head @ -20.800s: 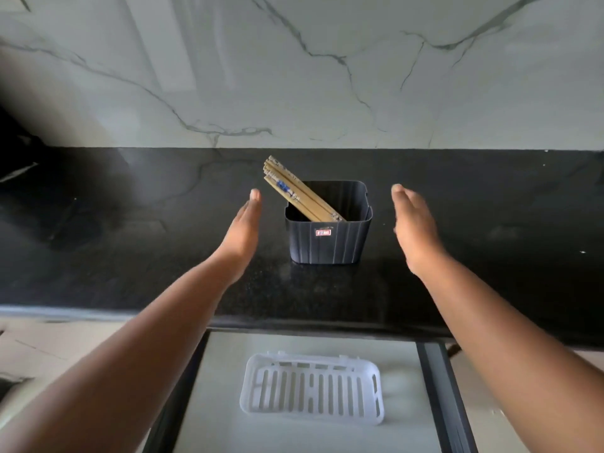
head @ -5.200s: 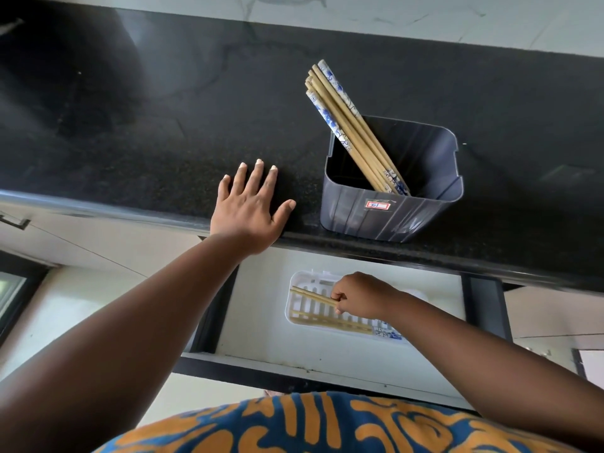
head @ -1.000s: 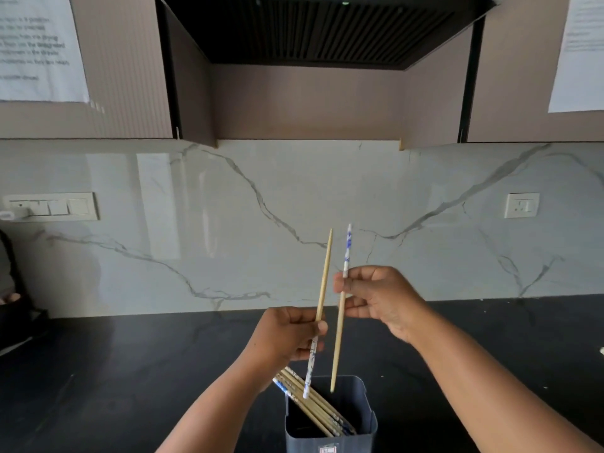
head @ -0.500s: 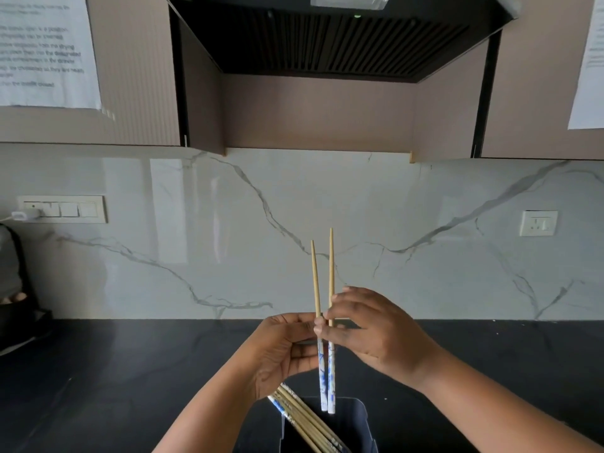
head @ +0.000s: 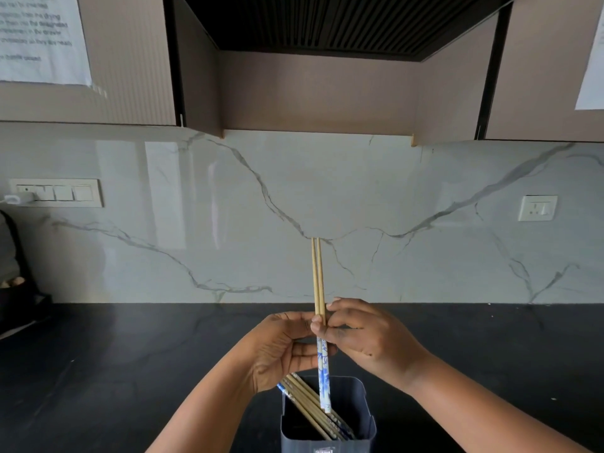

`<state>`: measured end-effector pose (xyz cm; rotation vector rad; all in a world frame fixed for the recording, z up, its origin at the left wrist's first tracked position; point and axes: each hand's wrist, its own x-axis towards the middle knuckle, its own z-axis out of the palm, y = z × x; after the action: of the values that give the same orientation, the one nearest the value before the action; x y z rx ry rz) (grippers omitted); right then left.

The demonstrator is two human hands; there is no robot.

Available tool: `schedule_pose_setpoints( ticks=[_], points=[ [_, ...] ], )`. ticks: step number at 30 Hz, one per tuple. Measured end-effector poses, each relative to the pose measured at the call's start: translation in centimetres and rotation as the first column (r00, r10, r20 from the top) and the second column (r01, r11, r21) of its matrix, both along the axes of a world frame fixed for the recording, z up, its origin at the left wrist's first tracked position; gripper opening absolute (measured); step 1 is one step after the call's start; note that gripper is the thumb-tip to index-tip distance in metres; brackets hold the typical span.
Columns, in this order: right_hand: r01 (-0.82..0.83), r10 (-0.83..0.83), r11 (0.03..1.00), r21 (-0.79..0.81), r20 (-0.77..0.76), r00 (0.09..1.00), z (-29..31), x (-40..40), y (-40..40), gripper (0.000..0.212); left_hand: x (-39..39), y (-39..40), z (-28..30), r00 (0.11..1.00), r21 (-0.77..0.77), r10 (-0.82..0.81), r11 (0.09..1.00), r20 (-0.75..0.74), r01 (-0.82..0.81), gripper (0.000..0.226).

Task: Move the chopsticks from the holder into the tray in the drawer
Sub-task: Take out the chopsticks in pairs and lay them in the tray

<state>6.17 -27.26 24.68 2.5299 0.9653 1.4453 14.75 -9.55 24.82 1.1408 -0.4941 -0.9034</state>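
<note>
Two wooden chopsticks [head: 317, 276] with blue-and-white patterned ends stand upright and pressed together above the dark grey holder [head: 364, 420]. My left hand [head: 281, 348] and my right hand [head: 366, 335] both pinch this pair around its middle. Patterned ends point down, hanging just inside the holder's mouth. Several more chopsticks [head: 310, 408] lean to the left inside the holder. The drawer and its tray are out of view.
The holder stands on a black stone counter [head: 130, 354] before a white marble backsplash. Wall switches [head: 55, 192] sit at left, a socket [head: 537, 208] at right. Upper cabinets and a range hood [head: 327, 24] hang overhead. A dark object [head: 16, 289] sits at the far left.
The two chopsticks, slightly apart half a second ago, are now side by side and aligned. Both hands have stayed on them above the holder.
</note>
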Motion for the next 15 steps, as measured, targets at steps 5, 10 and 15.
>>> schedule_pose_setpoints(
  ticks=[5, 10, 15],
  points=[
    [0.041, 0.104, 0.879, 0.475, -0.275, 0.956, -0.3, -0.2, 0.8, 0.035, -0.2, 0.0, -0.2, 0.993, -0.026, 0.107, 0.994, 0.058, -0.106, 0.017],
    [0.352, 0.462, 0.129, 0.927, -0.37, 0.806, 1.3, 0.1, 1.0, 0.019, -0.7, 0.2, 0.0, 0.969, 0.053, 0.16, 0.984, 0.186, -0.173, 0.016],
    [0.575, 0.625, 0.033, 0.818, -0.465, 0.626, 1.7, 0.5, 2.0, 0.019, -1.6, 0.3, -0.7, 0.944, 0.138, 0.137, 0.973, 0.302, -0.185, 0.015]
  ],
)
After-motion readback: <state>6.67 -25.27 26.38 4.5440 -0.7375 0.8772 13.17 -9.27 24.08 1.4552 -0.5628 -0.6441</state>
